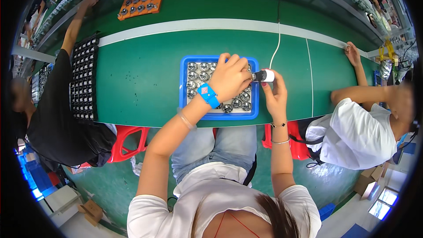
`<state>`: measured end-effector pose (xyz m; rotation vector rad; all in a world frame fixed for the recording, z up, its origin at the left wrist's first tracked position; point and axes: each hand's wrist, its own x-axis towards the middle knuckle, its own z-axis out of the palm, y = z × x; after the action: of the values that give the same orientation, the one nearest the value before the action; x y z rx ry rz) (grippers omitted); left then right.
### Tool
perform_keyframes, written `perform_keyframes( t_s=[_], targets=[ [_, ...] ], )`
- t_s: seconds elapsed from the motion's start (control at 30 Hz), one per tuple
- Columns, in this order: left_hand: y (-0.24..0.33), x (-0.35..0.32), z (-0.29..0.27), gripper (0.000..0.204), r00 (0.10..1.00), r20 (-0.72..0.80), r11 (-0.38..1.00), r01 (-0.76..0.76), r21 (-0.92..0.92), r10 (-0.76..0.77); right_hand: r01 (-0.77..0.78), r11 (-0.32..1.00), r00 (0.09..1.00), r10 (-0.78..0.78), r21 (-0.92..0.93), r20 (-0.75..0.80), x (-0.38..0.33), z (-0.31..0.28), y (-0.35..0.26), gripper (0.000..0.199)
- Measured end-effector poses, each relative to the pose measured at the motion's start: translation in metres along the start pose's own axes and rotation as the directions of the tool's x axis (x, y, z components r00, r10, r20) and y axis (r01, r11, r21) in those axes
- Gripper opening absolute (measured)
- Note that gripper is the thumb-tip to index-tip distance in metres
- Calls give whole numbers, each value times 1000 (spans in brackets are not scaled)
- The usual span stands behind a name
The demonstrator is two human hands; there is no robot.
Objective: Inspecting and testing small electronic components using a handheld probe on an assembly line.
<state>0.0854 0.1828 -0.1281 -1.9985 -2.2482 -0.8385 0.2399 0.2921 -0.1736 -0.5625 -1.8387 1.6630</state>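
A blue tray (182, 83) stands in front of me on the green table, holding rows of round, shiny dark metal parts (204, 76). My left hand (231, 78), with a blue strap on its wrist, is over the tray. Its fingers are bent together by the dark end of a small black-and-white cylinder; what they pinch is hidden. At the tray's right edge my right hand (276, 93) is closed on that black-and-white cylinder (267, 76), which lies sideways. A white cable (276, 50) runs up from near it.
An orange rack (142, 2) of metal parts sits at the far left, beyond a white strip (198, 24). A black tray (83, 79) filled with small parts lies on the left. Co-workers sit either side, one in black (66, 110), one in white (357, 134).
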Motion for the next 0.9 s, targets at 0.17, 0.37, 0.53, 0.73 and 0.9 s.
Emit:
perform_keyframes(
  t_s=[0.17,0.37,0.53,0.73,0.9],
  targets=[
    [5,3,2,9,999,-40,1000,-29,-11,28,-14,999,1000,15,52,-18,-3,-2,-2,34],
    [6,3,3,8,998,-62,999,-5,-44,2,10,998,999,-8,61,-31,-4,-3,1,33],
    [2,4,8,8,997,-78,1000,-14,-7,14,-10,980,961,64,198,-268,-8,-8,8,36],
    [-4,-3,18,11,1000,27,993,-18,113,15,10,991,984,15,133,-180,-19,-11,5,36],
    [14,-10,4,15,999,33,998,-31,46,30,12,1000,998,-12,-9,-67,-28,-19,3,34]
  ],
)
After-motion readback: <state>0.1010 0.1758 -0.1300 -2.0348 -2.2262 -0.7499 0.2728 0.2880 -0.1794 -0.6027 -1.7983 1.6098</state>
